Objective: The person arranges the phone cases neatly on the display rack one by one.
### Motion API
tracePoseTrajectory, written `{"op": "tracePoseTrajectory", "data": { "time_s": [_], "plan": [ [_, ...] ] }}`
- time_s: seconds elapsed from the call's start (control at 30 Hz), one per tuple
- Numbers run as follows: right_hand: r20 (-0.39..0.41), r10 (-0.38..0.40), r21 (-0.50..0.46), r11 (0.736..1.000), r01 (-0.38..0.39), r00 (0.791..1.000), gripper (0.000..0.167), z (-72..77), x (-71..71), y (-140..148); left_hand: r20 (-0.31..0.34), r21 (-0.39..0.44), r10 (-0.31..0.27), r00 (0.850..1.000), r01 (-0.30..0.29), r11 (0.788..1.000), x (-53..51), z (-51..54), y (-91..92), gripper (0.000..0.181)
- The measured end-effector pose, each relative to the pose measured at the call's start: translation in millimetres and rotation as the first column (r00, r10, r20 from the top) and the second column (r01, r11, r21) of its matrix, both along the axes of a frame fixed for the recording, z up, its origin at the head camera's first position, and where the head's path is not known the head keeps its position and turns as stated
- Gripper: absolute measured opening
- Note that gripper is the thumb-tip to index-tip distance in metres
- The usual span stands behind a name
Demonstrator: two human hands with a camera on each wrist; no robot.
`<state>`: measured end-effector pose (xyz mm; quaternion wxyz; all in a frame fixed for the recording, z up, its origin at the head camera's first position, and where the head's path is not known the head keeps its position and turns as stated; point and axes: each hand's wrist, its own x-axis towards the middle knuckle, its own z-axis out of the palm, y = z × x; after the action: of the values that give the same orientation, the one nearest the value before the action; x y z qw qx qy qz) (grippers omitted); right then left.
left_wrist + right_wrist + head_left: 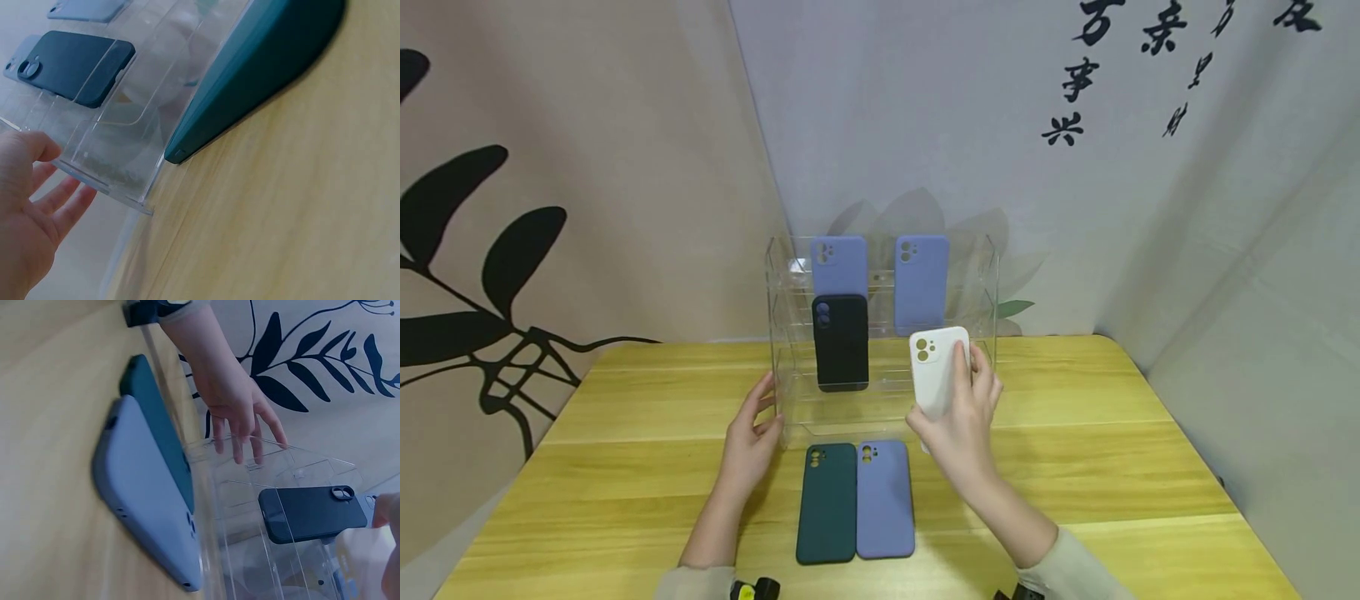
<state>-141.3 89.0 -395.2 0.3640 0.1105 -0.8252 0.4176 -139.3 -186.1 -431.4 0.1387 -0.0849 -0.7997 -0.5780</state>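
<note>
A white phone case (936, 375) is pinched between the thumb and fingers of my right hand (962, 425), upright before the right part of a clear stand (827, 412). My left hand (752, 442) touches the stand's left side; in the left wrist view this hand (31, 212) has its fingers along the clear edge, and in the right wrist view its fingers look fairly straight. A black case (841, 343) stands on the stand's left, in front of a purple case (839, 267). Another purple case (921, 285) stands behind the white one.
On the wooden table (647, 467) in front of the stand, a dark green case (826, 504) and a purple case (885, 500) lie side by side. Behind the table hangs a pale curtain (880, 125) with dark leaves and characters.
</note>
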Motion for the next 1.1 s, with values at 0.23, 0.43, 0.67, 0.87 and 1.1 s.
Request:
{"op": "tracePoseTrajectory", "data": {
  "time_s": [0.23,0.43,0.67,0.87,1.1],
  "plan": [
    [-0.125,-0.005,-0.019,1.000,0.002,0.992,0.098,7.5,-22.0,-9.7,-0.003,-0.005,0.001,1.000,-0.001,1.000,0.4,0.0,0.3,0.064],
    [-0.188,0.000,-0.024,1.000,-0.005,0.982,0.096,15.0,-40.3,-16.2,-0.002,-0.013,0.006,1.000,-0.006,1.000,0.9,1.2,0.5,0.064],
    [-0.226,-0.012,-0.068,0.998,-0.004,0.974,0.095,15.1,-59.6,-23.6,0.008,-0.020,0.013,1.000,-0.013,1.000,-0.3,0.0,0.3,0.064],
    [-0.257,-0.046,-0.081,0.996,0.026,0.965,0.095,12.0,-73.9,-27.3,0.013,-0.014,0.012,1.000,-0.012,1.000,-0.8,-0.5,0.2,0.064],
    [-0.259,-0.071,-0.080,0.995,0.051,0.963,0.094,4.4,-87.4,-28.4,0.006,0.001,0.007,1.000,-0.007,1.000,0.4,1.4,0.8,0.063]
  ]
}}
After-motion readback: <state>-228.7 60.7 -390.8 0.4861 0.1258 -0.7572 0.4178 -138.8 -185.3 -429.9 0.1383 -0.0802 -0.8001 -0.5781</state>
